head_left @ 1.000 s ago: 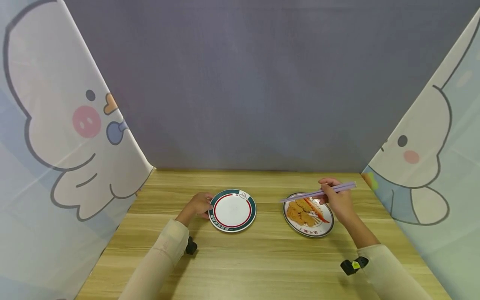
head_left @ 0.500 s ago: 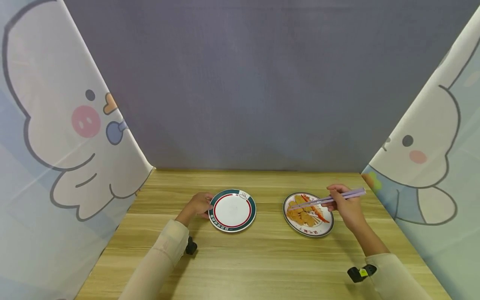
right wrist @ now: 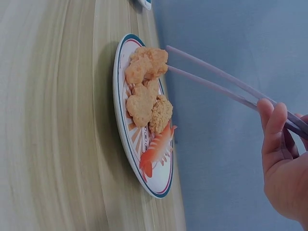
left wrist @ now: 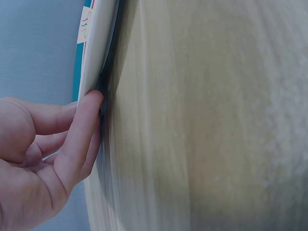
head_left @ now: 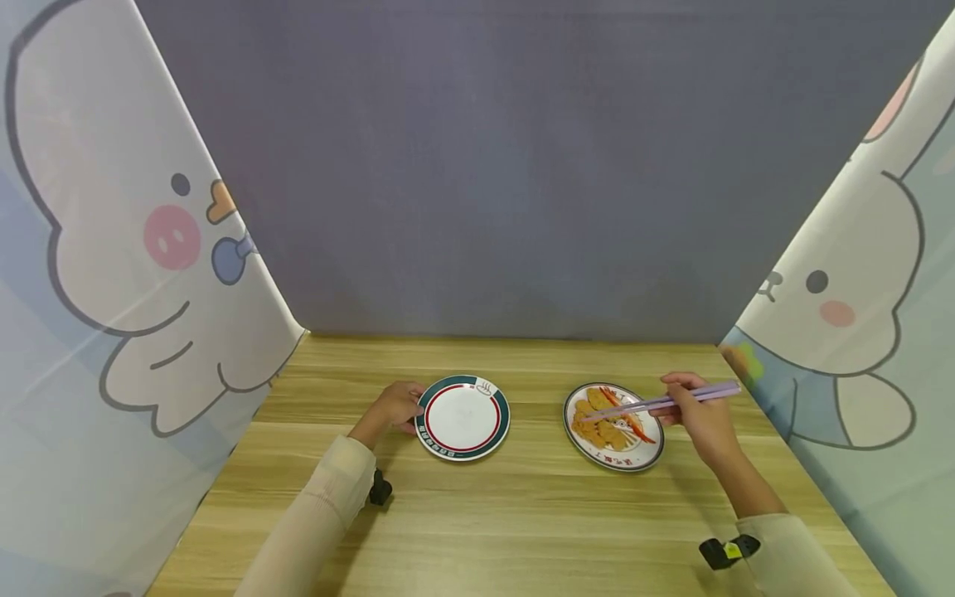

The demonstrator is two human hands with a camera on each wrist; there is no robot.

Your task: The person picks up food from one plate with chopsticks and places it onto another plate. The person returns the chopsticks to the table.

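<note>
My left hand (head_left: pixel 394 408) pinches the left edge of a white plate (head_left: pixel 462 419) with a green and red rim; the left wrist view has fingers curled against its edge (left wrist: pixel 96 53). In my right hand (head_left: pixel 705 423) is a pair of light purple chopsticks (head_left: pixel 701 396). Their tips are slightly parted, beside the topmost fried nugget (right wrist: pixel 151 60) in the right wrist view; contact is hard to tell. Several nuggets (head_left: pixel 589 427) and an orange-and-white shrimp (right wrist: pixel 158 148) lie on a second plate (right wrist: pixel 163 187), to the right.
Both plates stand on a wood-grain table (head_left: pixel 485 531). A grey cloth wall (head_left: pixel 485 166) rises behind it, with cartoon-printed panels on the left (head_left: pixel 97 274) and right (head_left: pixel 865 332).
My right hand has moved right and slightly toward me, bringing the chopstick tips from beyond the plate's left edge to over the nuggets. The left hand and its plate stay put.
</note>
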